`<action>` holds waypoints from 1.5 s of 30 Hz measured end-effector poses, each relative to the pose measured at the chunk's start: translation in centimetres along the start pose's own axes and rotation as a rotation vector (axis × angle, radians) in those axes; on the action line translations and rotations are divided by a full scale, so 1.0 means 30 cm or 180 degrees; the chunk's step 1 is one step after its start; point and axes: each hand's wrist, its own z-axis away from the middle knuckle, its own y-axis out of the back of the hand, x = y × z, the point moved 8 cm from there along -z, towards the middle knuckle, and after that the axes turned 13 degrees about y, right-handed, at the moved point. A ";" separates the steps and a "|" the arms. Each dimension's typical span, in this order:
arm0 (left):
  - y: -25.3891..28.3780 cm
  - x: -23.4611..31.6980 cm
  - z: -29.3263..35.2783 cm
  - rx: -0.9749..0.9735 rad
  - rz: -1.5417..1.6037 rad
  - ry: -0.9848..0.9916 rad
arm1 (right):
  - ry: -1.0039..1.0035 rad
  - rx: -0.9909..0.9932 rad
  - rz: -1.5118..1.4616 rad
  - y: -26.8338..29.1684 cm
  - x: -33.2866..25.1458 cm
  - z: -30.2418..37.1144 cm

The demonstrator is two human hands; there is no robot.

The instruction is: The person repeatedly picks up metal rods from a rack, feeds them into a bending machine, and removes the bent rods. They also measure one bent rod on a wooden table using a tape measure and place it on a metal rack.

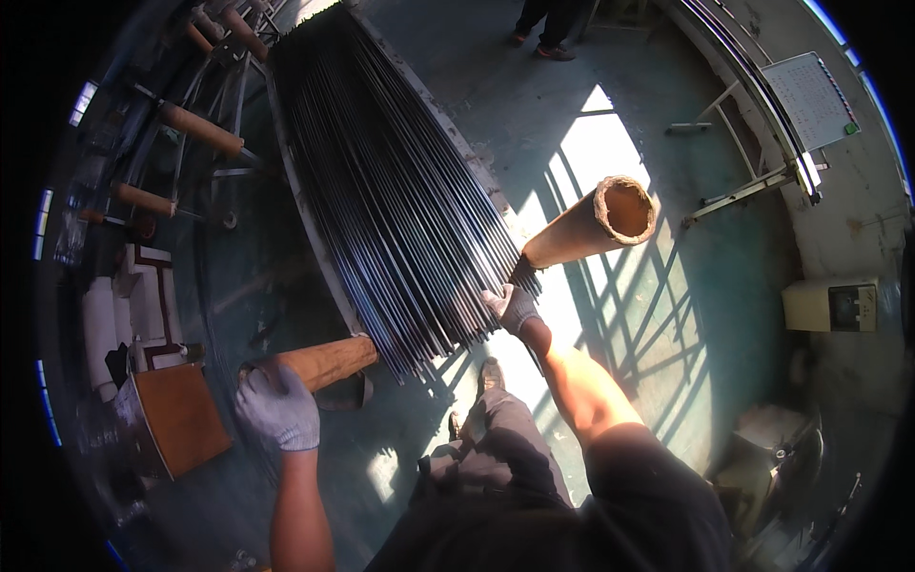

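Note:
Long, thin dark rods (410, 210) lie side by side in a thick layer on a long narrow rack, their near ends uneven. My right hand (515, 307), in a whitish knit glove, is closed at the near right ends of the rods. Its thumb side lies over them, and some fingers are hidden. At the near left corner of the rack stands a brown cardboard tube (334, 362). My left hand (278, 408), gloved alike, is curled over the tube's upper end. A second, wider cardboard tube (581, 229) with a ragged rim rises at the right corner, close beyond my right hand.
Rollers with brown cores (205, 131) sit on metal frames at the left. Below them is a brown board or box (181, 415). A whiteboard (810, 100) stands at the far right, and a beige box (831, 305) is by the wall. Another person's legs (548, 29) show at the top.

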 end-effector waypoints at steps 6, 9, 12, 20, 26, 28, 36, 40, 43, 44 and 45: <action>0.049 0.011 0.043 -0.0118 0.0524 0.0130 | -0.0565 -0.0438 0.0220 0.093 -0.049 0.600; 0.146 0.016 0.269 0.0540 0.1486 -0.0246 | -0.1208 -0.0573 -0.0156 0.178 -0.019 1.123; 0.098 0.074 0.607 -0.0284 0.2278 -0.0991 | -0.1792 -0.0738 0.0045 0.250 -0.020 1.700; -0.337 0.346 1.392 -0.6599 0.3934 0.2368 | -0.3002 -0.0252 0.0907 0.237 -0.274 3.089; -0.109 0.392 1.538 -0.7760 0.4908 0.1994 | -0.2535 0.1322 0.1729 0.154 -0.325 3.476; 0.003 0.359 1.622 -0.8026 0.4470 0.1156 | -0.2579 0.1677 0.1950 0.132 -0.230 3.640; 1.028 0.451 2.105 -0.9158 0.4670 -0.0245 | -0.3201 0.2564 0.1615 0.034 0.386 4.442; 1.588 0.420 2.505 -1.0330 0.1192 0.5820 | -0.4284 0.2950 0.1476 -0.018 0.602 4.734; 1.958 0.372 2.709 -0.6326 -0.3321 1.0368 | -0.3427 0.3791 0.1000 0.039 0.703 4.672; 2.045 0.383 2.772 -0.5038 -0.4204 1.0768 | -0.3173 0.4115 0.1110 0.079 0.721 4.650; 2.110 0.417 2.863 -0.5172 -0.4241 1.0712 | -0.3052 0.4152 0.1059 0.106 0.751 4.634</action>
